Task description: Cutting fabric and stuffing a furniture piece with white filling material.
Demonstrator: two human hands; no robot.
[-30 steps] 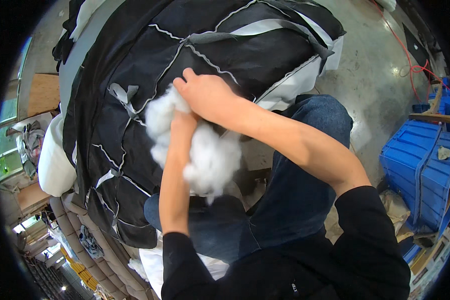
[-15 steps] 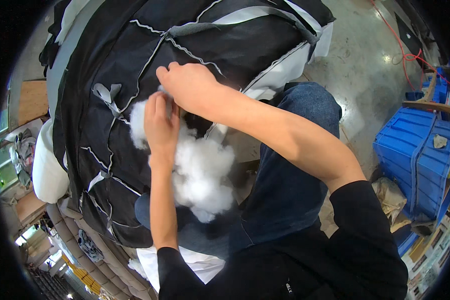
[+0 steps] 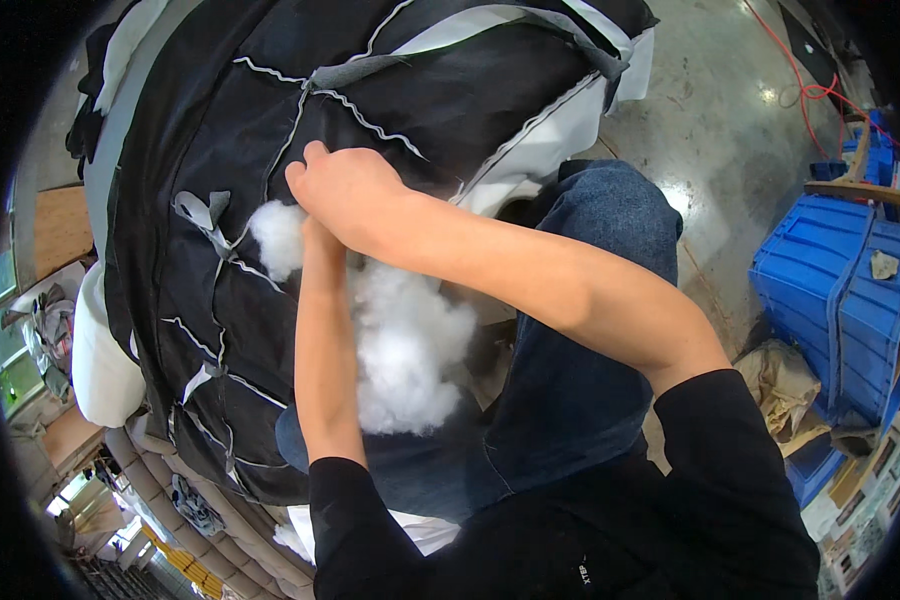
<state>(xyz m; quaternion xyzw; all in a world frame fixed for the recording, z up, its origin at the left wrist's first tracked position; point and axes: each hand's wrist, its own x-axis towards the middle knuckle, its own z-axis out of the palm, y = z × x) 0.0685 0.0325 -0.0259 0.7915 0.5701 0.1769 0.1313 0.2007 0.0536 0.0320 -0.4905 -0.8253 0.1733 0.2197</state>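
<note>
Two hands are bunched together at one spot on the big black cover [image 3: 370, 110], and that spot has moved. A second ago they worked higher and further right on the cloth; now both have come down and to the left, to the place where white stuffing [image 3: 280, 238] shows through a gap in the cover. The right hand [image 3: 345, 190] lies on top, knuckles up and fingers curled down onto the cloth at the gap's edge. The left hand [image 3: 315, 235] is almost wholly hidden beneath it, so I cannot tell whether its fingers are spread or closed; only the wrist shows, running up into the fluff. More of the loose wad [image 3: 405, 350] seems to sit lower now, between the forearms and over the person's lap, while a smaller tuft sits at the opening. I judge this to mean that filling is being fed in by handfuls, with a good share still outside.

The cover is dark, smooth fabric, crossed by zigzag white stitching and pale grey ribbon ties [image 3: 202, 210], and it bulges as if already partly full. Its lining shows white along the right edge. The stuffing looks light, fluffy and loose, with ragged edges.

Blue plastic crates [image 3: 840, 290] stand well apart on the concrete floor [image 3: 710, 130] to the right.
</note>
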